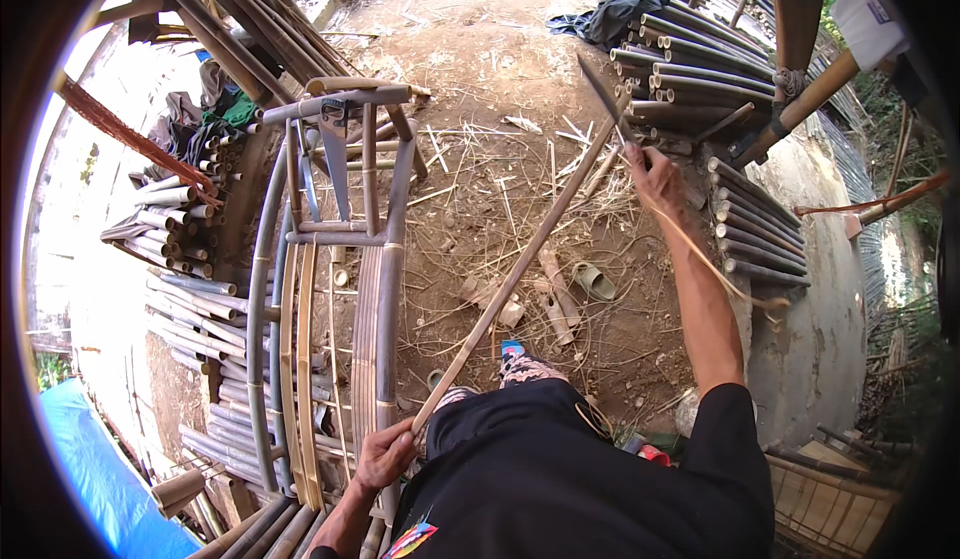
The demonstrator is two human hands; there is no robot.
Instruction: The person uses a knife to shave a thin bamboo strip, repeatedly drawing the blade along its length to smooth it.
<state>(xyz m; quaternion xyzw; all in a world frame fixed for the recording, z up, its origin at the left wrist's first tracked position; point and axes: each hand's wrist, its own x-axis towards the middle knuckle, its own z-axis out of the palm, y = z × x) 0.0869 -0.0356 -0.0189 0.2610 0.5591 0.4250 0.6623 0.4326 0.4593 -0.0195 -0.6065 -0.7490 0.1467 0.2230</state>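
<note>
Where the dirt ground (470,49) lies littered with shavings and short bamboo offcuts (555,304), an open patch is bounded by a bamboo chair frame (340,249) to the left and stacked bamboo poles (700,69) to the right. A long bamboo strip (520,269) is held slantwise across this patch, well clear of both edges. Its near end is gripped by the closed left hand (385,456); near its far end a knife (600,94) is clasped in the closed right hand (655,181).
</note>
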